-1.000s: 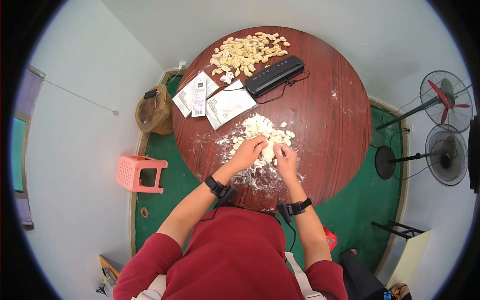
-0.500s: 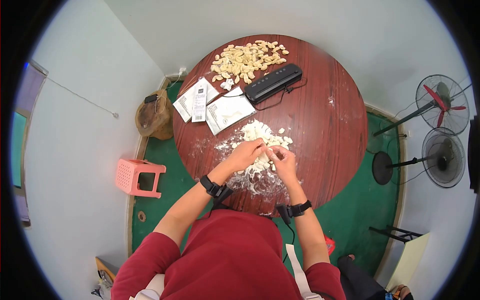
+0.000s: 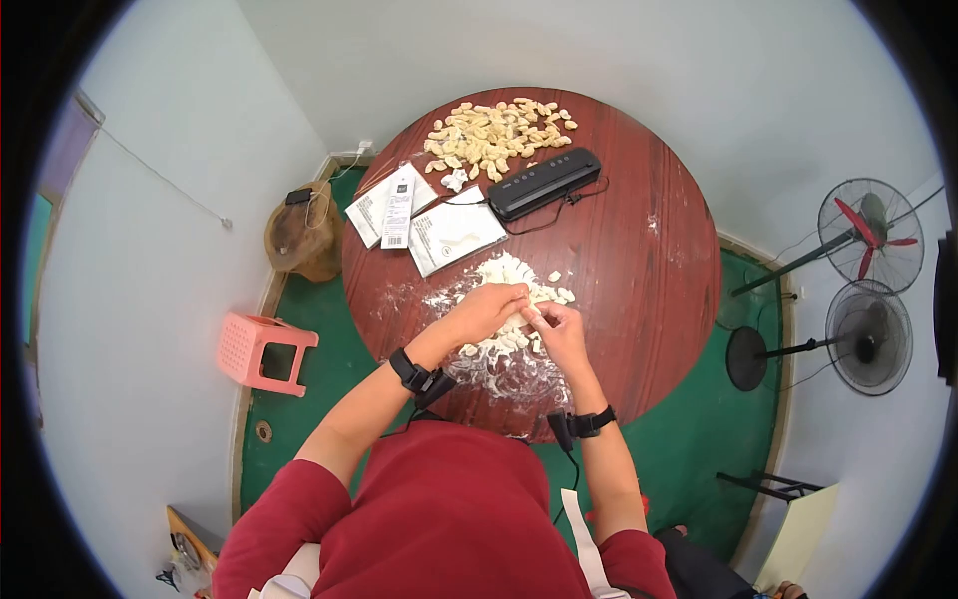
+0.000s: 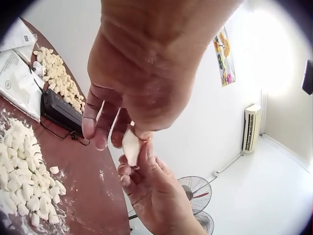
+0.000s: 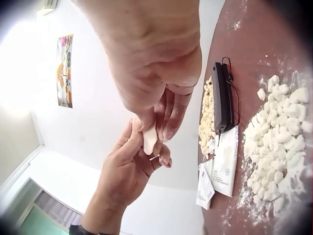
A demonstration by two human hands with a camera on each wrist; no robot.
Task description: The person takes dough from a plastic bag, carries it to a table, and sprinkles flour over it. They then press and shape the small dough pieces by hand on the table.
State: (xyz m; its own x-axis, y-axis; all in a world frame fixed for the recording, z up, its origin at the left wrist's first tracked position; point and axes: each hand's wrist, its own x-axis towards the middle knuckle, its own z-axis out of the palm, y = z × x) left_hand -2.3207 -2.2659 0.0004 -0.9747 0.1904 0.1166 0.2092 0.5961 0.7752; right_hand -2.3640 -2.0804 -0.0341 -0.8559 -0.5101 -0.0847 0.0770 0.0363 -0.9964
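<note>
hands pinch one dough piece (image 4: 131, 146) — left hand (image 3: 487, 309), right hand (image 3: 561, 334) (above table (image 3: 649, 290)).

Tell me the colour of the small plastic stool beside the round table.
The stool is pink, clearest in the head view, on the green floor.

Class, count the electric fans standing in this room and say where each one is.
2. A red-bladed fan stands at the right wall; a dark fan stands just below it in the head view. Others could be hidden outside the view.
</note>
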